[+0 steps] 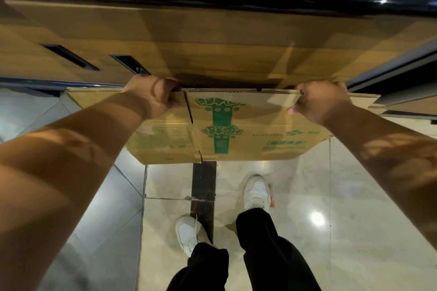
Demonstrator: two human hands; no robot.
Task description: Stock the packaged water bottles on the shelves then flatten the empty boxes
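The flattened box (220, 125), green-printed, hangs above the floor (331, 220) in front of me, my left hand (153, 97) and right hand (319, 101) each clamping its far top edge. No bottles are visible; I judge stocking finished, flattening nearly done.
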